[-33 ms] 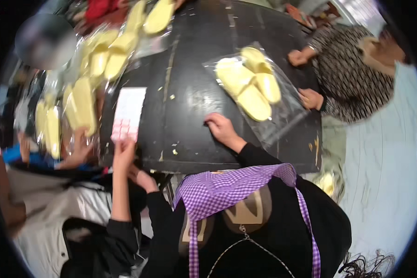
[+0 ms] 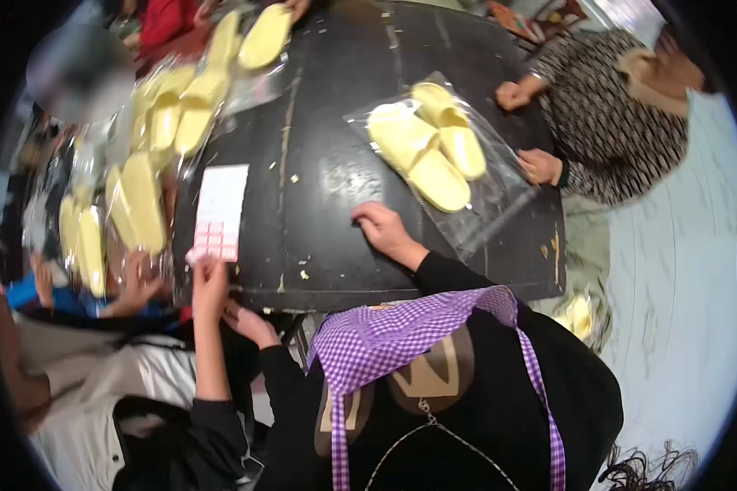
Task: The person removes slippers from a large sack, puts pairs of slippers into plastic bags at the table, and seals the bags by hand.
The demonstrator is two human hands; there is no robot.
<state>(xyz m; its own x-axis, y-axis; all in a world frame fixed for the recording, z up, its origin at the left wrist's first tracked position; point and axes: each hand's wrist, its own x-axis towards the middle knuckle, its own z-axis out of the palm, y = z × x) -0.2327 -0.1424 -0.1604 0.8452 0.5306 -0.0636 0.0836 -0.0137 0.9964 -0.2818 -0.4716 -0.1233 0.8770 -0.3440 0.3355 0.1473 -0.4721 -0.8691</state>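
Observation:
My right hand [image 2: 387, 231] rests palm down on the black table [image 2: 327, 106], holding nothing. It lies just short of a clear plastic bag [image 2: 499, 192] with a pair of pale yellow slippers [image 2: 430, 151] inside. My left hand [image 2: 250, 323] hangs below the table's near edge, next to another person's forearm; I cannot see whether it holds anything. That other person's hand [image 2: 209, 278] touches the near end of a white sheet with pink stickers [image 2: 219, 211] at the table's left edge.
A person in a patterned sweater has both hands [image 2: 540, 166] at the bag's far right side. Several bagged yellow slippers [image 2: 143, 200] are piled along the left. More people crowd the lower left. Pale floor [image 2: 671, 270] lies to the right.

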